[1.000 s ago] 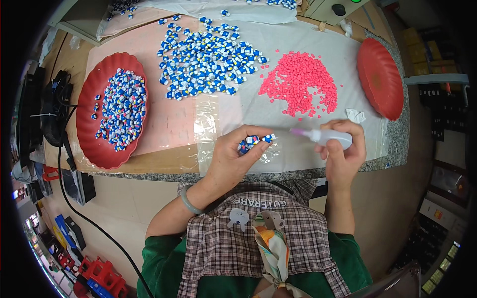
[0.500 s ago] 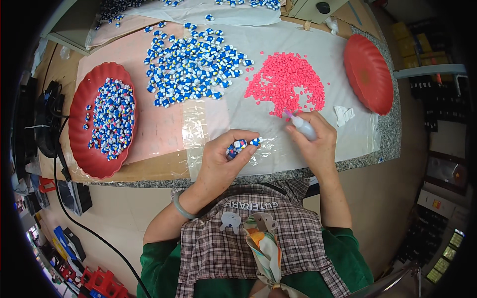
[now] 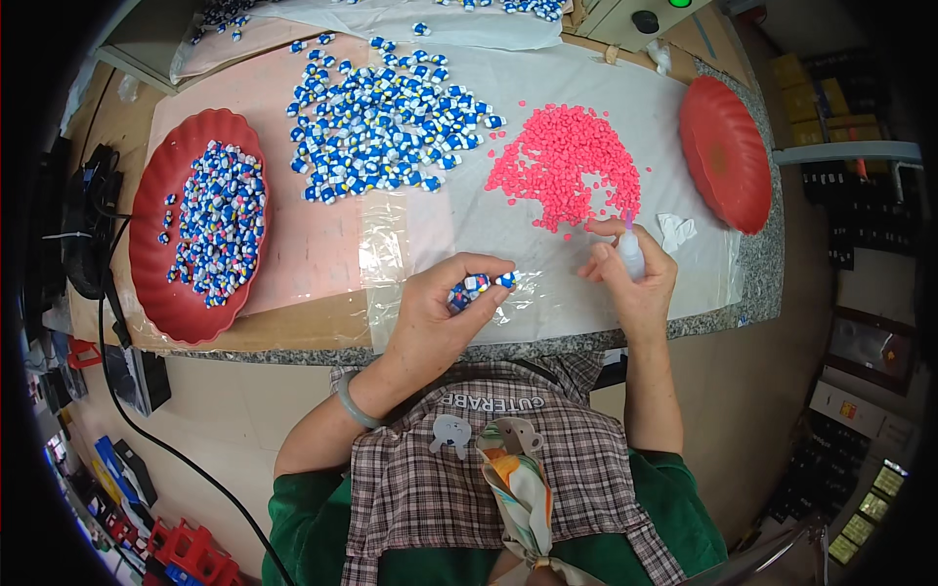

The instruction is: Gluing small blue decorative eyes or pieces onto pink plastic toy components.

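My left hand [image 3: 442,308] is closed around a few small blue and white figurine pieces [image 3: 476,287] near the table's front edge. A small white glue bottle [image 3: 631,252] with a purple tip stands upright in my right hand [image 3: 633,276], which reaches toward the near edge of a pile of small pink pieces [image 3: 570,166]. A larger heap of blue and white pieces [image 3: 381,132] lies further back on clear plastic sheeting [image 3: 547,283].
A red scalloped tray [image 3: 174,293] at the left holds several blue and white pieces. Another red tray [image 3: 725,151] sits at the right, with nothing in it. A crumpled white scrap [image 3: 676,230] lies beside my right hand. Cables hang off the left table edge.
My right hand has carried the glue bottle forward and right, toward the pink pile, turning it upright. My left hand has stayed near the front edge with its pieces.
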The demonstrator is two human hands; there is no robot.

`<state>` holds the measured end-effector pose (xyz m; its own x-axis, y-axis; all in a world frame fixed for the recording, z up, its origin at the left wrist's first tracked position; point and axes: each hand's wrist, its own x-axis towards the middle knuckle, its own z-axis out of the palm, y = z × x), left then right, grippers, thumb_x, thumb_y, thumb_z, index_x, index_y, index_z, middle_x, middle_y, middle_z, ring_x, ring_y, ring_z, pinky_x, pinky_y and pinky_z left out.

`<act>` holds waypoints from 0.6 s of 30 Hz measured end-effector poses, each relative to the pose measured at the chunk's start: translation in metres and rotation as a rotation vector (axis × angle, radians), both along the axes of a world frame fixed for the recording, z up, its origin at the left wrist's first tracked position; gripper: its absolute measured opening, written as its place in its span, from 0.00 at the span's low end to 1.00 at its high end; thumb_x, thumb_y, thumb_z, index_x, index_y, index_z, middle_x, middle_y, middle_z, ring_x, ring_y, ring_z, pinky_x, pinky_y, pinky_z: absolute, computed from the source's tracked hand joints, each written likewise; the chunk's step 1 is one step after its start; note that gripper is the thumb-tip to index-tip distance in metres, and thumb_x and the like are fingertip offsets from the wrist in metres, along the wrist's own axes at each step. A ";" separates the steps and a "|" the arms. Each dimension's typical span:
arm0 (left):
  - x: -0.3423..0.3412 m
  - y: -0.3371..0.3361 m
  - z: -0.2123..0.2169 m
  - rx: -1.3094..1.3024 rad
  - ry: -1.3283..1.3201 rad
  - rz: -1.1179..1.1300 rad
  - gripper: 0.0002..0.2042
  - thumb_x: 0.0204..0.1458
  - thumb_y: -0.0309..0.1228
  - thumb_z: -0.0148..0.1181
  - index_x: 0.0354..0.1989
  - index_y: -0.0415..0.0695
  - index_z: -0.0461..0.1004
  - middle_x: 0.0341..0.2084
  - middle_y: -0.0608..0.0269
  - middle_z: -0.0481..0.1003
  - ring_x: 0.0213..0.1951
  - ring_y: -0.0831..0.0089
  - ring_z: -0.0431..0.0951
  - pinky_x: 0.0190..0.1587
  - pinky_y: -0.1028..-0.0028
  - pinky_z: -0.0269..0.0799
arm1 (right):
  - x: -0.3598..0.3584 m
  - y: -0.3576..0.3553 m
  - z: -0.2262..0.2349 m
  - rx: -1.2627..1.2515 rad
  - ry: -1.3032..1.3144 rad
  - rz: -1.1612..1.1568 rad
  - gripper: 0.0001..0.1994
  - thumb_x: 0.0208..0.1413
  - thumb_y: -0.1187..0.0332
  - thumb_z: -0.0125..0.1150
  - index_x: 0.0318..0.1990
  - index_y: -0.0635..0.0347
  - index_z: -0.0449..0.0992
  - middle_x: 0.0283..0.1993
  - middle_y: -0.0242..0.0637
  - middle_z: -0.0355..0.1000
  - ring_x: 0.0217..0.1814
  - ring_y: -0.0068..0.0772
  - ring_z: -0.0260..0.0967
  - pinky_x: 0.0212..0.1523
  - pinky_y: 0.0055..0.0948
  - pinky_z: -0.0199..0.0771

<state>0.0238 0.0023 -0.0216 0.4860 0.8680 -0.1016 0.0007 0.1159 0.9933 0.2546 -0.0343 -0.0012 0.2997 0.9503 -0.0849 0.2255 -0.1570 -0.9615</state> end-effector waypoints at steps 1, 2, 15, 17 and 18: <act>0.000 0.000 0.001 -0.004 0.001 -0.002 0.10 0.56 0.23 0.60 0.46 0.37 0.76 0.38 0.64 0.79 0.39 0.82 0.77 0.41 0.82 0.73 | -0.003 0.001 -0.004 0.070 0.005 -0.029 0.11 0.54 0.77 0.64 0.45 0.69 0.77 0.33 0.35 0.75 0.31 0.24 0.74 0.32 0.23 0.75; 0.000 0.000 0.001 -0.008 0.001 -0.004 0.10 0.56 0.23 0.60 0.46 0.37 0.76 0.38 0.63 0.79 0.39 0.81 0.77 0.41 0.81 0.73 | -0.005 0.002 -0.006 0.140 0.010 -0.057 0.11 0.54 0.77 0.65 0.45 0.68 0.77 0.33 0.34 0.75 0.31 0.23 0.74 0.32 0.23 0.74; 0.001 0.000 0.002 0.015 0.010 -0.011 0.09 0.56 0.22 0.60 0.45 0.37 0.76 0.39 0.62 0.79 0.40 0.80 0.78 0.42 0.80 0.74 | -0.015 0.015 -0.007 0.126 -0.723 0.069 0.08 0.45 0.77 0.70 0.34 0.66 0.77 0.30 0.40 0.74 0.28 0.34 0.74 0.26 0.27 0.73; 0.002 -0.001 0.001 -0.013 -0.042 0.039 0.10 0.54 0.22 0.62 0.44 0.38 0.77 0.35 0.62 0.79 0.37 0.81 0.77 0.39 0.80 0.72 | -0.013 0.017 -0.008 0.146 -0.802 0.070 0.08 0.46 0.75 0.70 0.33 0.66 0.77 0.30 0.41 0.75 0.27 0.35 0.74 0.26 0.30 0.73; 0.002 -0.001 0.001 -0.013 -0.042 0.039 0.10 0.54 0.22 0.62 0.44 0.38 0.77 0.35 0.62 0.79 0.37 0.81 0.77 0.39 0.80 0.72 | -0.012 0.018 -0.007 0.146 -0.802 0.070 0.08 0.46 0.75 0.70 0.33 0.66 0.77 0.30 0.41 0.75 0.27 0.35 0.74 0.26 0.30 0.73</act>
